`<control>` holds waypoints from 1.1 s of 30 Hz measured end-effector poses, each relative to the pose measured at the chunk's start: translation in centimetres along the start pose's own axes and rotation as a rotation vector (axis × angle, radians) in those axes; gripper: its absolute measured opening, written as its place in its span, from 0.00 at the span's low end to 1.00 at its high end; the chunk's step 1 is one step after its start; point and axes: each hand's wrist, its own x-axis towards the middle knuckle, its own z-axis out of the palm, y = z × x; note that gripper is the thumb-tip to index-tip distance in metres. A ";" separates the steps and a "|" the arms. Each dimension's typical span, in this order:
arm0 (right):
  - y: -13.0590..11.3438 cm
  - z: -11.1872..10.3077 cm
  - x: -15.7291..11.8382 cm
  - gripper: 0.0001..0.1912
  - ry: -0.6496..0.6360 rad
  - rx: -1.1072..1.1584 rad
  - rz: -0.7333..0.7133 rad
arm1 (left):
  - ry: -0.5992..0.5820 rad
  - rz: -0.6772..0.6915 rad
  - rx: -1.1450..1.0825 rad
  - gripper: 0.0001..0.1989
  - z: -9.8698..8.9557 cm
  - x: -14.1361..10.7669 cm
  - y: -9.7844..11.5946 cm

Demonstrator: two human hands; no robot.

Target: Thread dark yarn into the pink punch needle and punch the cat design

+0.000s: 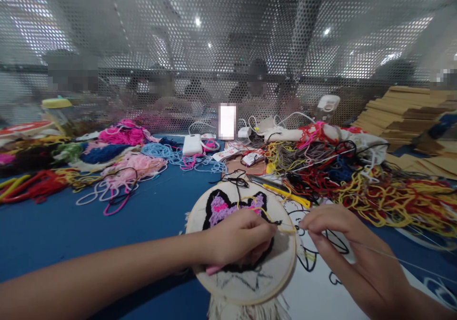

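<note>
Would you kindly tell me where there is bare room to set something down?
The widest bare patch is blue table left of the embroidery hoop, between the light-pink yarn and the left forearm. Another lies on that forearm's near side. It is crowded right of the hoop: drawing sheet, right hand and mixed yarn heap.

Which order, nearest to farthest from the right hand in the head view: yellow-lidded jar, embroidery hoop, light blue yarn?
1. Embroidery hoop: just left of the right hand.
2. Light blue yarn: farther left and back.
3. Yellow-lidded jar: far left, back.
</note>
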 end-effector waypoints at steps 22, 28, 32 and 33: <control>-0.1 -0.2 0.1 0.14 0.029 0.042 -0.007 | -0.003 0.005 0.022 0.24 -0.1 -0.1 0.0; 0.0 -0.1 0.1 0.13 0.005 0.013 0.000 | -0.011 -0.001 0.022 0.24 -0.1 0.0 0.2; -0.1 -0.1 0.1 0.14 -0.004 -0.005 0.006 | -0.010 -0.005 0.014 0.23 0.0 -0.1 0.3; -0.1 -0.1 0.1 0.13 -0.010 -0.009 0.011 | -0.009 -0.009 0.015 0.23 0.0 -0.1 0.4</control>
